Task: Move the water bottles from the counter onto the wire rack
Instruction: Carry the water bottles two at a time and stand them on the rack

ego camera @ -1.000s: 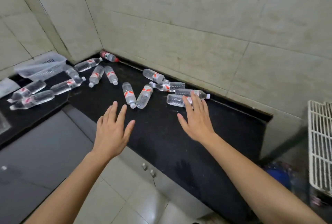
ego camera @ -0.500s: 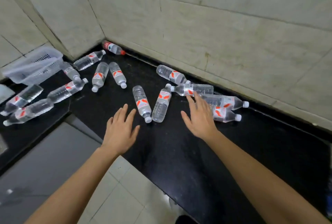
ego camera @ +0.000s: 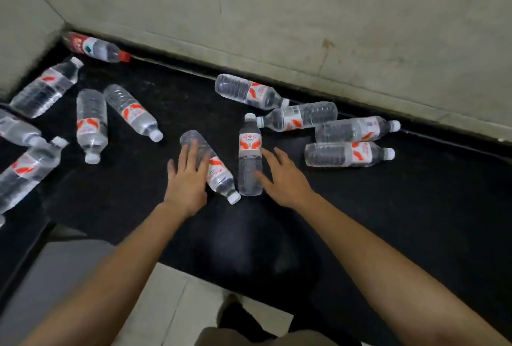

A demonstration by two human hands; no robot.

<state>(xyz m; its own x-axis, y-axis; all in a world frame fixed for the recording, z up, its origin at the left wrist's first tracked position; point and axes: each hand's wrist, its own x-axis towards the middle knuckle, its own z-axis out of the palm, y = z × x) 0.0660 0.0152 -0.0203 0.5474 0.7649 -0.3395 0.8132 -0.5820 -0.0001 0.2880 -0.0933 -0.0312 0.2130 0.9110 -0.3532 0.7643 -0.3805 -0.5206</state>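
Beneath the left hand (ego camera: 187,179) (fingers straight): a bottle (ego camera: 221,176).

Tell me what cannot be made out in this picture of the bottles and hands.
Wire rack: not in the head view.
Bottles at the left edge: cut off by the frame.
Left hand: covers part of the bottle under it.
Right hand and the bottle beside it: contact unclear.
Label text: too small.
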